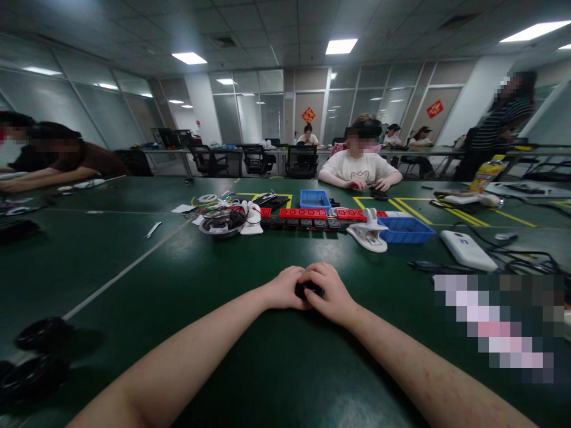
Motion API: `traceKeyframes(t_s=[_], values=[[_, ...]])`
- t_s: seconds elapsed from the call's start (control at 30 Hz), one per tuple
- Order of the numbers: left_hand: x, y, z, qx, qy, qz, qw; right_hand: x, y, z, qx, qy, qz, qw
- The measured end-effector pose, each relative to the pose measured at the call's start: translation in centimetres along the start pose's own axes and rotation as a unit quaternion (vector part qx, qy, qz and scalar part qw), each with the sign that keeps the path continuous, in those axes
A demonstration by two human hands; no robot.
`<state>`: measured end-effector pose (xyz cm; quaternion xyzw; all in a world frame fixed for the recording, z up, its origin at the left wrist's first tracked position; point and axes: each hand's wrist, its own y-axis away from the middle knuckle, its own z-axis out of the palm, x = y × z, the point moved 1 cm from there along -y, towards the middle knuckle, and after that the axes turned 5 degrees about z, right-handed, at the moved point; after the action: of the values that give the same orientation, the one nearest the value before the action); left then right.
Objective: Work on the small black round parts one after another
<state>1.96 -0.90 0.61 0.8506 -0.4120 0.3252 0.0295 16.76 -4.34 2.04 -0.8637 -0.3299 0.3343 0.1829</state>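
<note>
Both my hands meet over the middle of the green table point(214, 279). Between them is a small dark, shiny object point(309, 289), mostly covered by fingers, so its kind cannot be made out. My left hand point(285, 288) is closed round its left side. From the right, my right hand point(331, 292) curls its fingers over the top and front. Beyond my hands, a row of red blocks point(307, 213) and black blocks point(307, 223) runs across the table, with a white clip point(369, 232) near its right end.
A bowl of dark cables point(223, 222) and another white clip point(252, 219) stand left of the row. Blue bins point(407, 230) are beside and behind it. Black wheel-like things point(42, 334) lie near left. A white box point(467, 251) and cables lie right. A person point(360, 157) sits opposite.
</note>
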Motion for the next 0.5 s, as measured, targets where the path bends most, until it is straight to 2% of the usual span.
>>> traceKeyframes(t_s=[0.27, 0.5], values=[[-0.04, 0.15, 0.09, 0.000, -0.023, 0.011, 1.000, -0.34, 0.14, -0.24, -0.003, -0.026, -0.044, 0.999], [0.55, 0.27, 0.42, 0.045, -0.066, 0.014, 0.997, 0.39, 0.04, 0.04, 0.057, 0.011, 0.027, 0.998]])
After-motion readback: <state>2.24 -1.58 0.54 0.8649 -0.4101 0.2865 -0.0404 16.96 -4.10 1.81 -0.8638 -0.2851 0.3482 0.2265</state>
